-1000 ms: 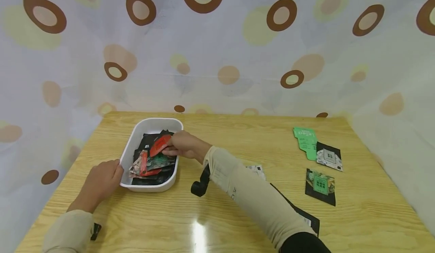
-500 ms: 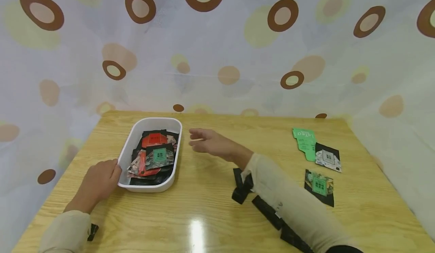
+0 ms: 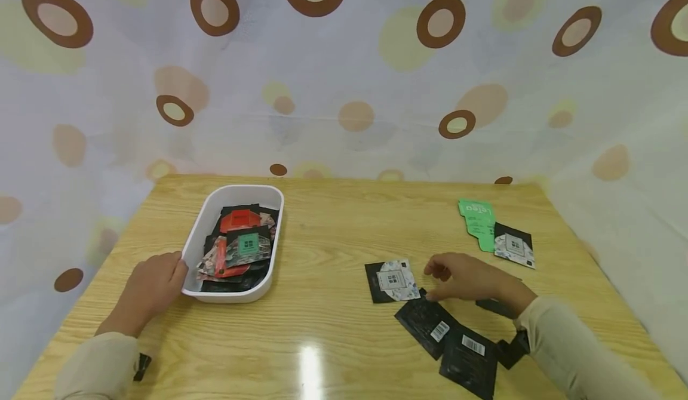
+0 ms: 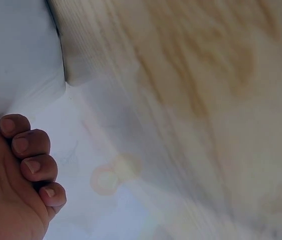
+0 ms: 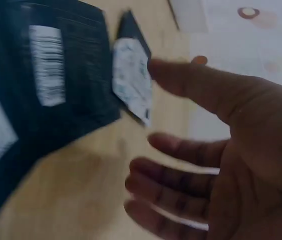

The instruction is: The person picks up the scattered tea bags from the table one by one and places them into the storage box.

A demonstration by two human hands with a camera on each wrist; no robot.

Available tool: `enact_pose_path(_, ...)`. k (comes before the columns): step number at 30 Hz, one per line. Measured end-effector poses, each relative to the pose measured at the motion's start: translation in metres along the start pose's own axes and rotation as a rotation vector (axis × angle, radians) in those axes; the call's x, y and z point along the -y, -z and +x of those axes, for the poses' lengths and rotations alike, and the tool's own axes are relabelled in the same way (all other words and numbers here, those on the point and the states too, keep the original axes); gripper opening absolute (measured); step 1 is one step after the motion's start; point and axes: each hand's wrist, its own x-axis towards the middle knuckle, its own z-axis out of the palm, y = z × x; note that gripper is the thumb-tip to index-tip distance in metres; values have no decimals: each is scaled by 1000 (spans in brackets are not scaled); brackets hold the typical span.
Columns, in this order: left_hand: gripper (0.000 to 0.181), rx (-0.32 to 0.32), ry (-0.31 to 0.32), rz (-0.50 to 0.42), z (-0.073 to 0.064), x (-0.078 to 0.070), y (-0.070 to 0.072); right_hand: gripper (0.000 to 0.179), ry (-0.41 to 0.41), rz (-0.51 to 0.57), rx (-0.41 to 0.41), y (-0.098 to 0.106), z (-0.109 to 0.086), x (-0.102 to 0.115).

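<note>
My left hand (image 3: 153,286) grips the near-left rim of a white plastic tub (image 3: 231,297). In the left wrist view the fingers (image 4: 32,145) are curled at the tub's edge. Inside the tub lie flat tea sachets, with a red-labelled one (image 3: 240,219) and a green-labelled one (image 3: 248,248) on top. My right hand (image 3: 462,277) holds nothing. Its fingers are spread and loosely bent above the table, just right of a black and white sachet (image 3: 391,279). Below it, two black sachets (image 3: 421,325) lie with their barcodes up; the right wrist view blurs them.
A green card (image 3: 478,224) and another black and white sachet (image 3: 514,245) lie at the back right of the wooden table (image 3: 322,227). A dark sachet (image 3: 494,309) is partly covered by the right wrist. A patterned cloth (image 3: 344,89) hangs behind.
My right hand has let go of the red-labelled sachet in the tub and moved right and nearer, over to the loose sachets. The left hand stays on the tub's rim.
</note>
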Motion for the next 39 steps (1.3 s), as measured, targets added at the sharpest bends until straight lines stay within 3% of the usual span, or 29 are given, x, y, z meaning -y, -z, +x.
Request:
enact_pose_path(5,37,18,12,12,-1,-2,1,77,-100,-222,0,-26,-19,0)
enact_pose_path(7,38,23,15,12,-1,-3,1,78,-112,-263,-3,-33,-21,1)
enact_pose_path(15,34,15,16,0,-4,-5,0,72,-150,-203,25,-37,-16,-2)
enact_pose_path(18,33,5,6,1,-3,-5,0,58,-134,-151,46,-33,-14,-5)
enact_pose_path(23,36,24,10,6,0,-4,1,28,8,-25,112,-16,-14,-5)
enact_pose_path(27,39,36,13,4,1,-6,1,18,3,58,107,9,-14,1)
enact_pose_path(32,39,30,12,7,1,-7,1,19,-3,263,55,33,1,9)
enact_pose_path(35,38,25,6,4,1,-6,2,37,18,421,26,35,17,19)
enact_pose_path(39,36,24,8,12,1,-5,2,54,59,554,9,30,50,47)
